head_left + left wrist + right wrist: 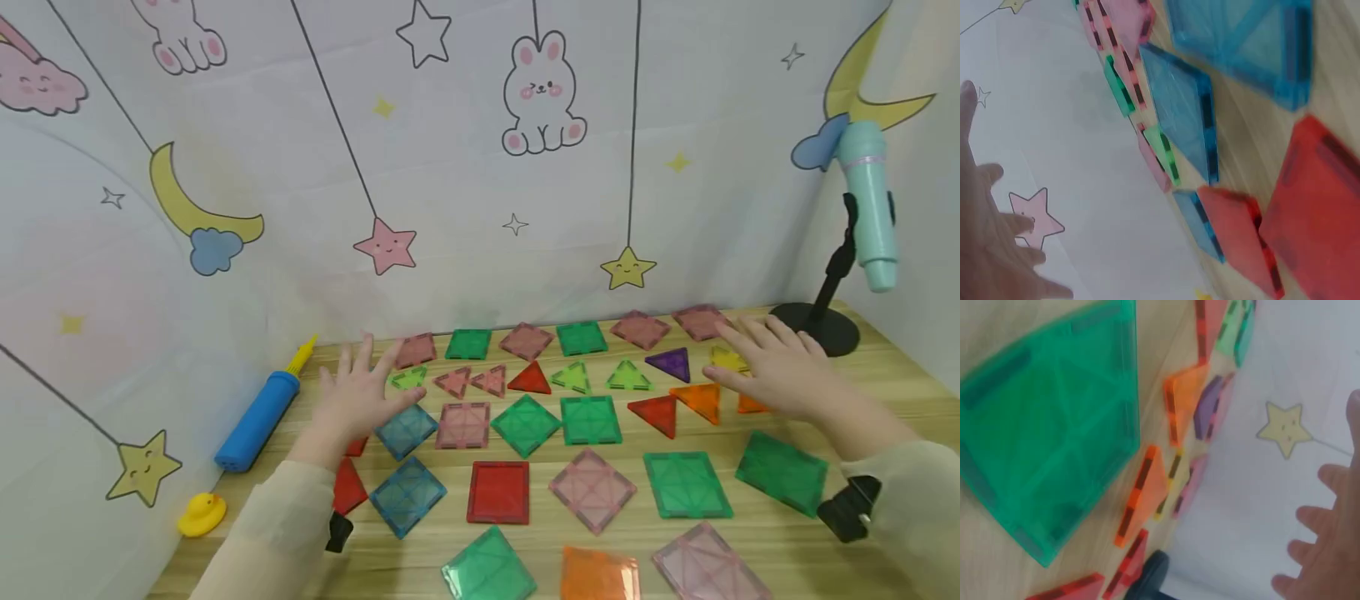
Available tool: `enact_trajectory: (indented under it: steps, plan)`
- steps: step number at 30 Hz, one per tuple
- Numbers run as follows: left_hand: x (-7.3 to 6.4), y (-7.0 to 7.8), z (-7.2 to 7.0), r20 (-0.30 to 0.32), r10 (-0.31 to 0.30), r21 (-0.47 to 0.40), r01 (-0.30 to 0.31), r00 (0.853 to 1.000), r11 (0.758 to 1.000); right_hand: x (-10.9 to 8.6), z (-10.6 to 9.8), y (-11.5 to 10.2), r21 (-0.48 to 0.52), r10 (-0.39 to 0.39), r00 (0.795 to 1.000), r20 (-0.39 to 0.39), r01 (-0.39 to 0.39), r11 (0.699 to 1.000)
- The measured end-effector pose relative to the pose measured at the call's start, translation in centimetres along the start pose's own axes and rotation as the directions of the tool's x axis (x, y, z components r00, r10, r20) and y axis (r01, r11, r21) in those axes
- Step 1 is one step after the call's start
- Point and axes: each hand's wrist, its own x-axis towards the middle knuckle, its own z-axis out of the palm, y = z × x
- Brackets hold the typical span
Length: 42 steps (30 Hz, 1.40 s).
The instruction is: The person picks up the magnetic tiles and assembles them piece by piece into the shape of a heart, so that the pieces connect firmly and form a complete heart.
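Note:
Flat magnetic tiles, squares and triangles in several colours, lie spread over the wooden table. With fingers spread and nothing held, my left hand [360,396] hovers over the left side, near a blue square tile [406,431] and red tiles [348,487] partly hidden by my arm. On the right, my right hand [783,367] is likewise spread above the tiles, near a yellow tile [727,358] and an orange triangle tile [701,401]. A green square tile [1060,431] fills much of the right wrist view. Between the hands lie a red square tile [498,492] and a pink square tile [592,490].
At the left edge lie a blue pump [258,421] with a yellow nozzle and a yellow rubber duck [202,514]. A mint microphone [870,204] on a black stand [817,325] stands at the back right. A printed curtain [465,183] hangs behind the table.

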Motion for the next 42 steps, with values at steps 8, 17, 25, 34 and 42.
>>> enact_trajectory:
  steps: [8, 17, 25, 34, 42]
  plan:
    - [-0.9, 1.8, 1.3, 0.01, 0.193, -0.178, -0.188, 0.981, 0.966, -0.7, 1.4, -3.0, 0.005, -0.107, 0.993, -0.052, 0.107, 0.994]
    - [-1.9, 3.4, 2.4, 0.034, 0.285, -0.263, -0.266, 0.958, 0.927, -1.4, 3.1, -5.7, 0.038, -0.282, 0.951, -0.127, 0.289, 0.956]
    - [-3.0, 4.4, 4.1, 0.156, 0.362, -0.385, -0.281, 0.919, 0.879, -1.9, 4.9, -8.3, 0.141, -0.368, 0.924, -0.108, 0.38, 0.914]
    - [-3.6, 5.1, 5.9, 0.26, 0.477, -0.455, -0.329, 0.84, 0.828, -2.2, 6.2, -11.0, 0.239, -0.448, 0.892, 0.066, 0.422, 0.875]
    - [-3.6, 5.8, 6.5, 0.323, 0.462, -0.37, -0.339, 0.826, 0.865, -2.3, 7.2, -12.8, 0.191, -0.528, 0.848, 0.054, 0.51, 0.839]
